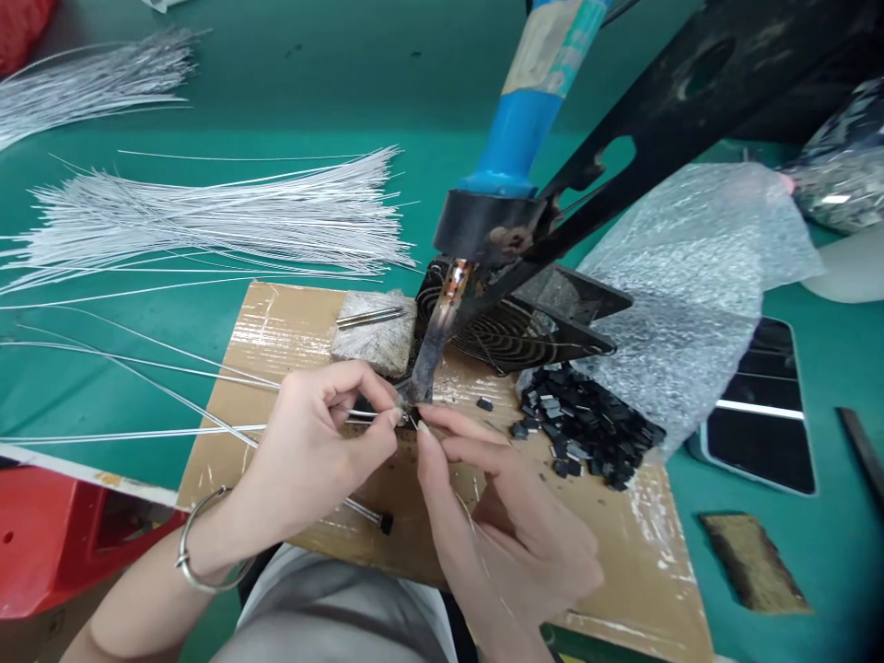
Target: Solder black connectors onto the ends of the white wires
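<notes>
Both hands meet just below the tip of a blue-handled soldering iron (517, 138), which is clamped in a black metal holder (622, 138). My left hand (324, 451) pinches thin white wires (227, 428) that trail off to the left. My right hand (504, 516) has thumb and forefinger closed on a fine strand, which runs back over the hand. The small part between the fingertips is too small to make out. A wire with a black connector (385, 523) lies below the hands on the cardboard (262, 322).
A bundle of white wires (221, 216) lies at the upper left. Behind the iron tip are a pale block (377, 345) and a black fan (511, 336). To the right are black pieces (587, 424), bubble wrap (697, 276), a phone (760, 405) and a sponge (756, 562).
</notes>
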{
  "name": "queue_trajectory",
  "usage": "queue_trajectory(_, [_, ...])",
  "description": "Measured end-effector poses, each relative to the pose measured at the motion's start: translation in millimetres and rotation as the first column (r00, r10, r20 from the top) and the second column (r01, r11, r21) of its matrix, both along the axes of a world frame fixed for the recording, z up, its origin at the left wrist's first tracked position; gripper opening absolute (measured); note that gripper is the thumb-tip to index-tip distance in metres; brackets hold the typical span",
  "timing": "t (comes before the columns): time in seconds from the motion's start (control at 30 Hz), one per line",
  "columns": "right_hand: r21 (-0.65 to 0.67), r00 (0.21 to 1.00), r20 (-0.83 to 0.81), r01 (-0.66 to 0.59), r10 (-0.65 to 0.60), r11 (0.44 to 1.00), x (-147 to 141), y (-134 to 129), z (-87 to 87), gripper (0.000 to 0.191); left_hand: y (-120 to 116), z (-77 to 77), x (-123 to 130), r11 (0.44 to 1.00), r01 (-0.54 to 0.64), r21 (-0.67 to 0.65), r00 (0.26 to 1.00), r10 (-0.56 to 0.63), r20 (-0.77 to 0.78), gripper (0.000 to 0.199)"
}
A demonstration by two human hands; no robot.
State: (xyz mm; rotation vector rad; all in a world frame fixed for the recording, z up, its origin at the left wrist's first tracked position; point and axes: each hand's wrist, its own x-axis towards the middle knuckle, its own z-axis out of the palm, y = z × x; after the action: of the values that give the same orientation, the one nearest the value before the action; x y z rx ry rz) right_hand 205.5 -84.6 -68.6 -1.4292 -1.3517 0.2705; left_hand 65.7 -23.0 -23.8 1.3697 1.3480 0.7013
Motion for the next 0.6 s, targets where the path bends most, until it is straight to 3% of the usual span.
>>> queue_trajectory(0.6, [0.01, 1.0, 0.002, -0.011, 0.011, 1.0, -0.2, 0.5, -0.5, 0.019, -2.3, 1.7, -1.0, 1.0, 0.0, -0.007, 1.0, 0.0, 0.001, 0.01])
